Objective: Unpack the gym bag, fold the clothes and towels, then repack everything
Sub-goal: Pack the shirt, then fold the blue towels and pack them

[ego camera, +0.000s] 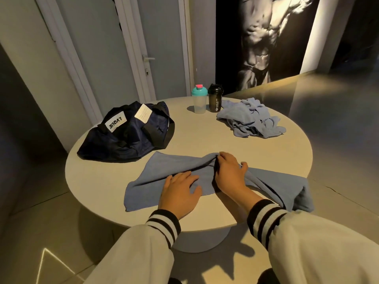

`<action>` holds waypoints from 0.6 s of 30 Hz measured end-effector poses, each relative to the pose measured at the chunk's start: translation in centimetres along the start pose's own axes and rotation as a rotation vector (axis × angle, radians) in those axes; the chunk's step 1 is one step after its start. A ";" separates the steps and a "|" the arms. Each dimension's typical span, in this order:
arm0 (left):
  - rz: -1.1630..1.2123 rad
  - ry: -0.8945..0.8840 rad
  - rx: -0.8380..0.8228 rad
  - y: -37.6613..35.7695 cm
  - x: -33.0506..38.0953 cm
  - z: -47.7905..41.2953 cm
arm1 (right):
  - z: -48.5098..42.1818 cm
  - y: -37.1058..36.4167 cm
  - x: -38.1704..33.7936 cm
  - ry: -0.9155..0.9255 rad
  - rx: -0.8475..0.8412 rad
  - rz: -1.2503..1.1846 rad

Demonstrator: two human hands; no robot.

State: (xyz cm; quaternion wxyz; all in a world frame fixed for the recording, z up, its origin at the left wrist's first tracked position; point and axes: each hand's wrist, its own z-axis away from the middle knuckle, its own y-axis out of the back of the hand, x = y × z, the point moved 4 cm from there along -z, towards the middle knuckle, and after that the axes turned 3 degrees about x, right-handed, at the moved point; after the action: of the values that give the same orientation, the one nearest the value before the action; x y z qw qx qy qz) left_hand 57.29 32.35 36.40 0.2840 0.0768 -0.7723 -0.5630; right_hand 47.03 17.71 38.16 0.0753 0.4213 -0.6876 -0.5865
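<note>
Beige-topped, the round table (194, 136) carries a blue cloth towel (160, 171) spread along its near edge, with the towel's right end hanging over the rim. The left hand (180, 191) lies flat on the towel, fingers straight and slightly spread, pressing the cloth down. The right hand (229, 175) rests at the towel's middle, its fingers curled into a raised fold of the fabric, which they grip, and its thumb is out to the side on the cloth. Both wrists emerge from cream sleeves (264, 218) with black-striped cuffs. At the left of the table sits a dark navy fabric gym bag (127, 140) with black straps and a white label. Toward the far edge stand a clear plastic shaker bottle with a teal lid (199, 101) and, just beside it, a black shaker bottle (215, 98). To their right lies a crumpled heap of light blue cloth (252, 119), well apart from the spread towel.
</note>
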 end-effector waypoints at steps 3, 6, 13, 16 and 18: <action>-0.057 0.008 0.005 -0.1 -0.1 -0.1 | -1.3 0.5 -1.7 0.067 0.057 0.065; -0.087 -0.002 0.009 -0.2 0.0 -0.2 | -0.5 -0.6 -2.8 0.138 0.109 0.028; 0.165 0.047 0.087 2.5 1.4 2.3 | 2.3 -2.1 -2.6 0.134 0.046 0.030; 0.327 0.113 0.117 4.5 0.7 1.3 | 2.9 -2.4 -3.2 0.208 -0.052 -0.097; 0.278 0.149 0.154 5.3 -0.9 -0.3 | 3.4 -2.5 -3.8 0.238 -0.093 -0.159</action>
State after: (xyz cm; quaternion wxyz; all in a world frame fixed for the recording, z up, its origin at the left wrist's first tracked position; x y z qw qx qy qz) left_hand 59.20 34.38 40.97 0.4086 0.0323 -0.7932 -0.4503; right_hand 48.61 22.82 36.45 0.1293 0.5372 -0.6102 -0.5678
